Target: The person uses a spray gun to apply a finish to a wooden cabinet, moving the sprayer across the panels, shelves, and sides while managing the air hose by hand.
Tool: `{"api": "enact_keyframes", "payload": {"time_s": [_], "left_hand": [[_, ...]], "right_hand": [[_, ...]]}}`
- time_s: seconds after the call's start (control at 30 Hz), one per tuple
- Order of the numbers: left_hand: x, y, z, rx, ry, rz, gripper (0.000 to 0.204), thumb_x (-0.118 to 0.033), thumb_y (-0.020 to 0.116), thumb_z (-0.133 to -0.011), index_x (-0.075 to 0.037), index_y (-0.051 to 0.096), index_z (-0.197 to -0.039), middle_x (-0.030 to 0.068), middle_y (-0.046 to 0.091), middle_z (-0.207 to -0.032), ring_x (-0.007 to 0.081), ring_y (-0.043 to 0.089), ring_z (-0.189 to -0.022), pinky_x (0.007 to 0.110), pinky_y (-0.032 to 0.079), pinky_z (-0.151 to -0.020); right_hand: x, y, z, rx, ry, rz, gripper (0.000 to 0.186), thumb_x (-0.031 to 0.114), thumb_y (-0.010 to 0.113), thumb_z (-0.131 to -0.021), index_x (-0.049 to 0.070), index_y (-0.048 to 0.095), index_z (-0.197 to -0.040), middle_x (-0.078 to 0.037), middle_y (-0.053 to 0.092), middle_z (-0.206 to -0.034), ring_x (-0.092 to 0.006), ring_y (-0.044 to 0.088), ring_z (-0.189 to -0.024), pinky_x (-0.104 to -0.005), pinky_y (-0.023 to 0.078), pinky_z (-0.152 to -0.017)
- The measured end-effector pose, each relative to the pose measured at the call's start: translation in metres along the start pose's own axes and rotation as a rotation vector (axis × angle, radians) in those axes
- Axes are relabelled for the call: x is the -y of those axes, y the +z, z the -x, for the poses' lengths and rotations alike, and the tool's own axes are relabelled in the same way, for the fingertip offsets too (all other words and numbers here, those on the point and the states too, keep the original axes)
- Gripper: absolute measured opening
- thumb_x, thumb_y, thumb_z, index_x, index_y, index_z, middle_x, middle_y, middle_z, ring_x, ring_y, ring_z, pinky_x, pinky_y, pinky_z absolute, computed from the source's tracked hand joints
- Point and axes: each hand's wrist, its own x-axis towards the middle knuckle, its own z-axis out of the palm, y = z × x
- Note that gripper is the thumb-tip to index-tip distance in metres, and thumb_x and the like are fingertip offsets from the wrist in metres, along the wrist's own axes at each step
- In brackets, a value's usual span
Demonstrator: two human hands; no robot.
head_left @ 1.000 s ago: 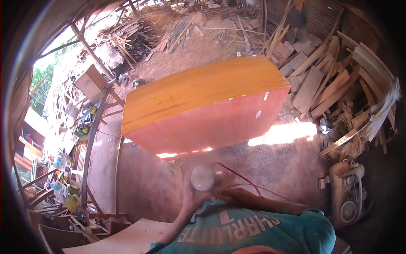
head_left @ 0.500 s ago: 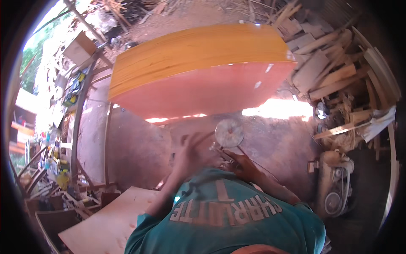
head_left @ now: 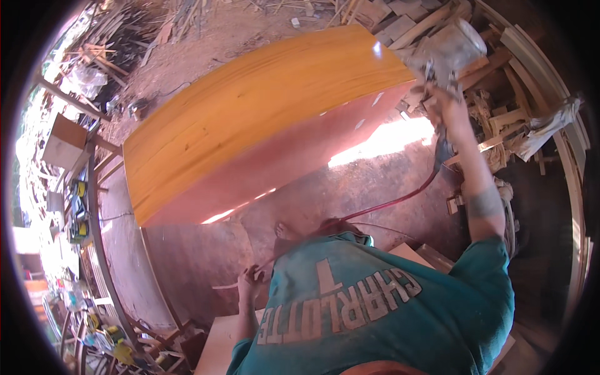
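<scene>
My right hand (head_left: 447, 103) is raised at the upper right, closed around a spray gun (head_left: 431, 74). The gun's round, greyish cup (head_left: 465, 47) sits just beyond the hand. A red hose (head_left: 394, 203) trails down from the gun toward my body. At the lower left, my left hand (head_left: 251, 278) is low by my side, its fingers curled round a thin line that looks like the hose. Ahead lies a large wooden panel piece (head_left: 262, 94) with a glossy orange-yellow top and a pinkish side (head_left: 281, 162). The gun is near its right end.
Scrap boards (head_left: 500, 69) are heaped at the right. A wooden frame (head_left: 94, 206) with tools and a box (head_left: 64, 140) stands at the left. A pale board (head_left: 219, 340) lies beside my left arm. More wood scraps (head_left: 119, 31) cover the far ground.
My right hand has swung the spray gun from in front of my body to the upper right. My left hand has dropped down and left, away from the gun. The view has turned.
</scene>
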Motion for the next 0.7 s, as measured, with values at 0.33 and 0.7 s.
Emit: {"api": "enact_keyframes", "payload": {"time_s": [0.33, 0.7], "left_hand": [[-0.005, 0.003, -0.014, -0.476, -0.245, 0.149, 0.038, -0.025, 0.054, -0.098, 0.002, 0.058, -0.071, 0.0168, 0.049, -0.056, 0.0264, 0.042, -0.05, 0.04, 0.039, -0.053], [-0.206, 0.022, -0.021, -0.647, -0.21, 0.245, 0.056, -0.039, 0.045, -0.103, 0.0, 0.032, -0.065, 0.005, 0.027, -0.054, 0.0119, 0.025, -0.055, 0.036, 0.017, -0.049]], "right_hand": [[0.012, -0.019, -0.242, 0.004, -0.163, 0.263, 0.031, 0.03, 0.059, -0.093, 0.001, 0.067, -0.098, -0.001, 0.051, -0.056, -0.0081, 0.039, -0.042, -0.0263, 0.036, -0.041], [-0.042, 0.029, -0.479, -0.019, -0.248, 0.594, 0.042, 0.036, 0.061, -0.087, -0.005, 0.066, -0.096, -0.012, 0.069, -0.074, -0.0181, 0.057, -0.046, -0.0344, 0.046, -0.043]]}}
